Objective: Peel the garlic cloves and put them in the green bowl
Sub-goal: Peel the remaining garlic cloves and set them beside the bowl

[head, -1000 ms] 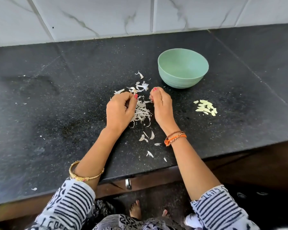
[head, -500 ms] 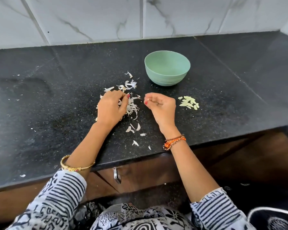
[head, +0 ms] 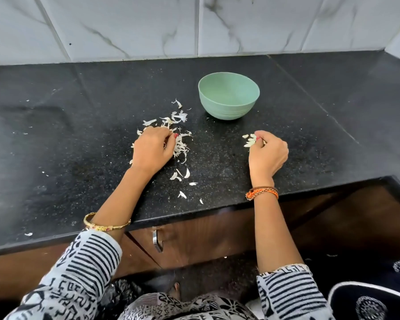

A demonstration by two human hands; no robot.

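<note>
The green bowl (head: 226, 109) stands upright at the back of the black counter, and I see nothing inside it. A small heap of pale peeled garlic cloves (head: 249, 141) lies to its front right. My right hand (head: 267, 156) is on that heap, with its curled fingers and thumb pinching cloves. My left hand (head: 151, 150) rests on the pile of white garlic skins (head: 181, 146) left of centre. Its fingers are curled and its thumb is pressed to the fingertips among the skins. What lies under its palm is hidden.
Loose skin flakes (head: 182, 176) are scattered from the pile toward the counter's front edge (head: 217, 207). A marble-tiled wall (head: 199, 26) runs behind. A drawer with a metal handle (head: 157, 241) sits below the edge.
My right hand has moved away from the left, rightward to the heap of peeled cloves. My left hand has stayed on the skins. The camera has shifted, so the bowl sits more central.
</note>
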